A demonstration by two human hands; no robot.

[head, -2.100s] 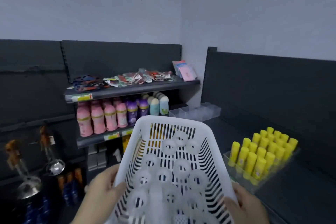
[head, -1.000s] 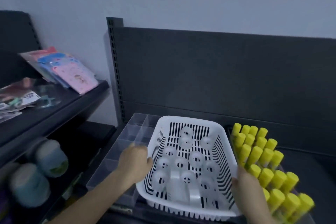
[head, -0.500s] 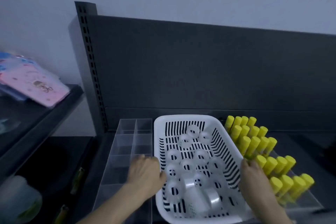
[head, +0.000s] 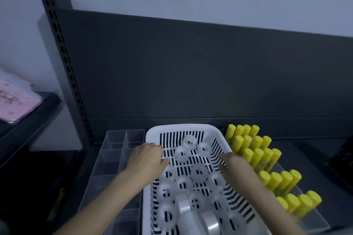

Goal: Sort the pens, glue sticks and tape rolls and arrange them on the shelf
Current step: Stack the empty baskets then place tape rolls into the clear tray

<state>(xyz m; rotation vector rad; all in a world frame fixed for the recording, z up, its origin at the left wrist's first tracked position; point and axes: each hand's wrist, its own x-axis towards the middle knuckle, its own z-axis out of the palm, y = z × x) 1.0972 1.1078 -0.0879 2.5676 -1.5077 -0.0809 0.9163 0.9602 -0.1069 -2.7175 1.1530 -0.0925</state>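
A white slotted basket (head: 183, 127) stands on the dark shelf and holds several clear tape rolls (head: 188, 140), with a larger roll (head: 209, 223) at its near end. My left hand (head: 149, 158) reaches over the basket's left rim, fingers loosely bent above the rolls, with nothing visibly in it. My right hand (head: 234, 166) reaches in over the right rim, fingers stretched toward the rolls. To the right of the basket, yellow glue sticks (head: 256, 155) stand upright in rows. No pens are in view.
A clear divided organiser (head: 116, 150) sits just left of the basket. The glue sticks stand in a clear tray (head: 313, 219). A dark back panel (head: 191, 72) closes off the shelf behind. Pink packets (head: 13, 101) lie on a neighbouring shelf at far left.
The basket went from being carried to resting on the shelf between organiser and glue sticks. Both hands left its sides and moved in over the rolls.
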